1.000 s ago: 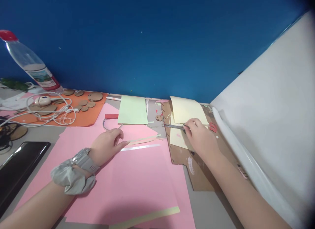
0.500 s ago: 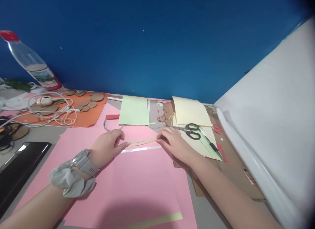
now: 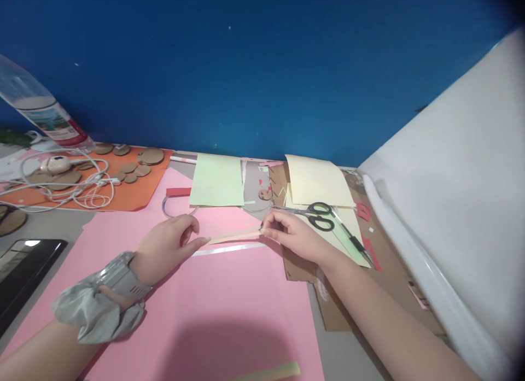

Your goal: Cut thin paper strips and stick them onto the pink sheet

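A narrow pale paper strip point(image 3: 235, 237) stretches between my two hands above the pink paper point(image 3: 229, 293). Its right end is pinched in the fingertips of my right hand point(image 3: 289, 233). At the left end, the thumb of my left hand point(image 3: 170, 247) touches the strip, with the index finger curled above it. Just below lies a white shiny strip point(image 3: 229, 249) on the pink paper. A yellow-green strip point(image 3: 270, 372) is near the bottom edge. Black-handled scissors point(image 3: 320, 216) rest beyond my right hand, beside a black pen point(image 3: 353, 238).
Green paper point(image 3: 217, 181) and cream paper point(image 3: 318, 181) stand near the blue wall. To the left are a bottle point(image 3: 53, 118), white earphones point(image 3: 82, 179), cardboard discs point(image 3: 150, 156) on orange paper point(image 3: 156, 189) and a black phone point(image 3: 28, 277). Brown cardboard point(image 3: 394, 293) lies at right.
The view has shifted slightly, so most things appear further left. My left hand has moved a little left and the strip between my hands shows more of its flat side.
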`<state>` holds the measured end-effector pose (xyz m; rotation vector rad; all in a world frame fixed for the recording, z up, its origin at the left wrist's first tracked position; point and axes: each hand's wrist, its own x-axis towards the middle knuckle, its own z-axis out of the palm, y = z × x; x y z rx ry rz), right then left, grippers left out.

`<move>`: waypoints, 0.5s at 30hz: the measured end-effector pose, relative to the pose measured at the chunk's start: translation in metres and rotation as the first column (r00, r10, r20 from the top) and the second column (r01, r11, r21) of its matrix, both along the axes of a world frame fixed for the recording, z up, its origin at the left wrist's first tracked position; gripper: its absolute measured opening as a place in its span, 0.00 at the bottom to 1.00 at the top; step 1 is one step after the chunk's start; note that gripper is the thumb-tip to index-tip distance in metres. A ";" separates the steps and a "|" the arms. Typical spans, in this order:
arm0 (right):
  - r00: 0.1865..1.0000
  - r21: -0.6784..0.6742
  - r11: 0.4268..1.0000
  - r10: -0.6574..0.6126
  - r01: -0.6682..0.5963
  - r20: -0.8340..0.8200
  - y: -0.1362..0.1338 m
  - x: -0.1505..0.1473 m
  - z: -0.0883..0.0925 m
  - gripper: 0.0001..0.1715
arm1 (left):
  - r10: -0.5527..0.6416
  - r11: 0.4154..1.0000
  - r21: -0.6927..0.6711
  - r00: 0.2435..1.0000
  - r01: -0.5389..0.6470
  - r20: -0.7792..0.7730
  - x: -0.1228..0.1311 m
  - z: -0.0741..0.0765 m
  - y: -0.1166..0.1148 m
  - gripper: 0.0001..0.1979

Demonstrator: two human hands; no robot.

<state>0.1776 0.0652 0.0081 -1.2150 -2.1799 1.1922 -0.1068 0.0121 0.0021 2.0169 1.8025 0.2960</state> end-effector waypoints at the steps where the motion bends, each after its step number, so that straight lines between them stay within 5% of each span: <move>1: 1.000 -0.006 1.000 -0.003 0.003 -0.011 0.000 0.000 0.000 0.07 | 0.002 1.000 -0.002 1.000 -0.002 -0.002 0.000 0.000 0.000 0.13; 15: 1.000 0.010 1.000 -0.021 0.021 0.019 0.000 -0.002 -0.001 0.07 | 0.003 1.000 0.000 1.000 -0.003 -0.016 0.000 0.000 0.001 0.13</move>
